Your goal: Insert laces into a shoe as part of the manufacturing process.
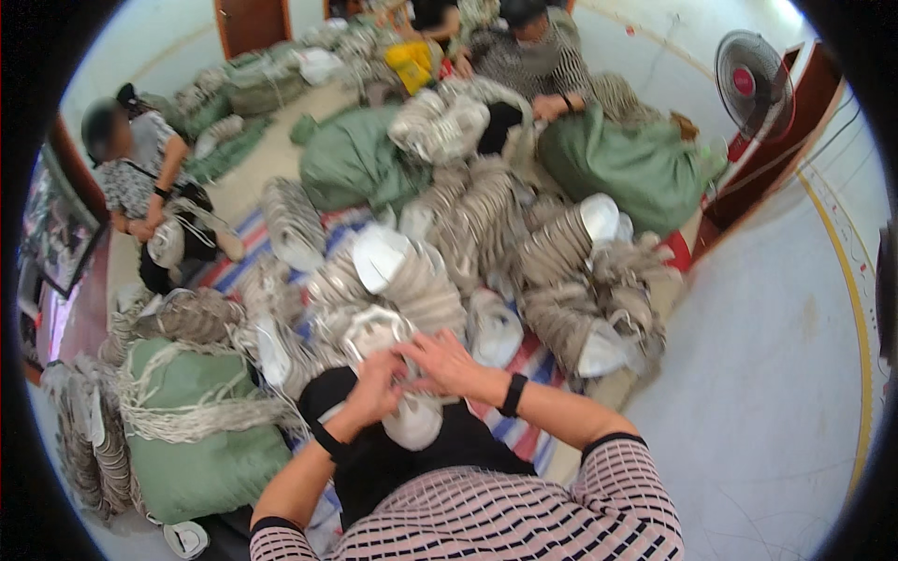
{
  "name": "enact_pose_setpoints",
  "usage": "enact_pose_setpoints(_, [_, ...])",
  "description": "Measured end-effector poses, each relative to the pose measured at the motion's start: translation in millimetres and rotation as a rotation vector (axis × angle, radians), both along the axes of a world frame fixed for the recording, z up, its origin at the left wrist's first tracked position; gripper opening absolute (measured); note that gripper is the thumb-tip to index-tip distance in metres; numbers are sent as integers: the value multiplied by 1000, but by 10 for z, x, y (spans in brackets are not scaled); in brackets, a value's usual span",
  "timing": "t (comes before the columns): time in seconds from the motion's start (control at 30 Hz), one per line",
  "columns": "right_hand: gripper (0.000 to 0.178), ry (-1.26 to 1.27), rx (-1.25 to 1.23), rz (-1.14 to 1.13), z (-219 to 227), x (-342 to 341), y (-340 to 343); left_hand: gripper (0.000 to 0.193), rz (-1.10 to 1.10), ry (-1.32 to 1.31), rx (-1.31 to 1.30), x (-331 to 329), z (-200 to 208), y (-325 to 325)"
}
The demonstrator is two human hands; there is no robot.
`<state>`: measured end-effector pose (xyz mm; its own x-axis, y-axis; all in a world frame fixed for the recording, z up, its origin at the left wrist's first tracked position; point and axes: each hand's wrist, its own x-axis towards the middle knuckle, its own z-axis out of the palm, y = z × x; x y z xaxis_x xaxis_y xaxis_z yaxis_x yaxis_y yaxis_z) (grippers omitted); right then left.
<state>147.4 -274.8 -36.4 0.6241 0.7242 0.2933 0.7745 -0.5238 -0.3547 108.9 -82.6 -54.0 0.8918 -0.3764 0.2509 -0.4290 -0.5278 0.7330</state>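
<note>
My left hand [376,388] and my right hand [443,363] meet above my lap, fingers bent and close together. Both grip a pale, curved piece [413,423] that looks like a shoe upper; its rounded white end hangs below my fingers, over my black trousers. Just beyond my fingertips is another whitish, open-centred piece [376,329], and I cannot tell whether it is joined to the held one. My fingers hide the middle of the work. A nested stack of similar grey-white pieces [426,285] lies directly ahead.
Beside my left arm is a green sack [201,453] draped with white cords [201,411]. More stacks [561,252] cover the striped sheet [519,425]. Larger green sacks [351,159] stand farther off. A person [140,178] sits at left, another [538,65] at the back; a fan [751,79] stands right.
</note>
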Motion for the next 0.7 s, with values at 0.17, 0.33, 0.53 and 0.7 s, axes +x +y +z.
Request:
enact_pose_setpoints(0.17, [53, -49, -209, 101, 33, 98, -1, 18, -79, -87, 132, -9, -13, 19])
enact_pose_setpoints(0.33, [35, 263, -237, 119, 107, 155, -32, 11, -165, -189, 239, 122, 184, 45])
enact_pose_setpoints(0.53, [28, 185, -211, 110, 249, 167, -11, 9, -249, -31, 151, 355, 107, 110])
enact_pose_setpoints(0.7, [25, 198, -168, 78, 236, 142, 35, 15, -323, 93, 99, 414, 104, 184])
